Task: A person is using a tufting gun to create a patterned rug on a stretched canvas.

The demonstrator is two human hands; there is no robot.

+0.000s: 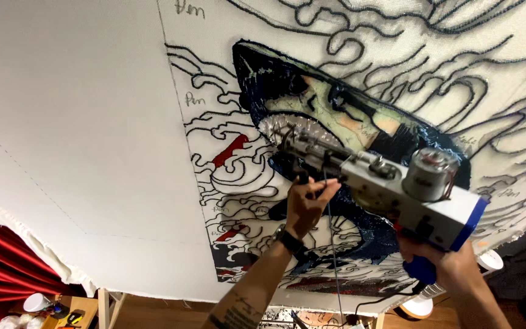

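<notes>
White backing cloth (pixel 80 140) stretched on a frame, shark design (pixel 336 116) partly tufted. Red curtain (pixel 1 262) lower left. Left hand (pixel 307 204) closed around the front grip of the tufting gun (pixel 391 186), needle end against the cloth. Right hand (pixel 452 268) clenched on its blue rear handle (pixel 421 269).

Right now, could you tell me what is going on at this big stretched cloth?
A person is pressing a grey metal tufting gun with a blue handle against a white stretched cloth that carries a partly filled shark design in dark blue yarn. The left hand grips the gun's front handle near the needle, and the right hand holds the blue rear grip. A thin yarn strand hangs below the gun. The wave outlines around the shark are mostly unfilled.
</notes>
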